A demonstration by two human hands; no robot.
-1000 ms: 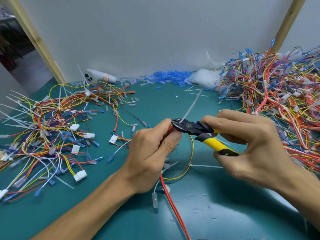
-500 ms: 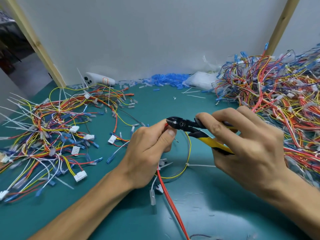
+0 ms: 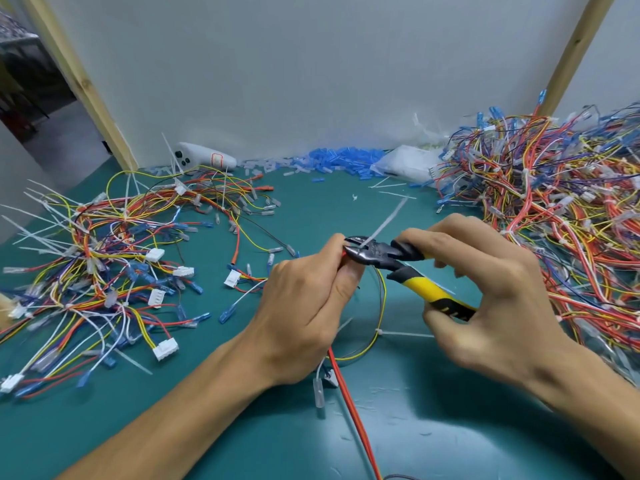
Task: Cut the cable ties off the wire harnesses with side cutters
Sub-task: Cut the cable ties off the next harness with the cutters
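Note:
My left hand pinches a wire harness of red, yellow and dark wires above the green table. My right hand grips the yellow and black side cutters. The cutter jaws sit open at my left fingertips, around a white cable tie whose tail sticks up and to the right. A second white cable tie on the same harness lies on the table below the cutters.
A heap of harnesses with long tie tails covers the left of the green table. A bigger tangled pile fills the right. Blue terminal sleeves, a white plastic bag and a white device lie along the back wall.
The cutter jaws have opened and a long tie tail again stands between them; half a second ago the jaws looked closed with no tail in sight. Both hands stayed in place.

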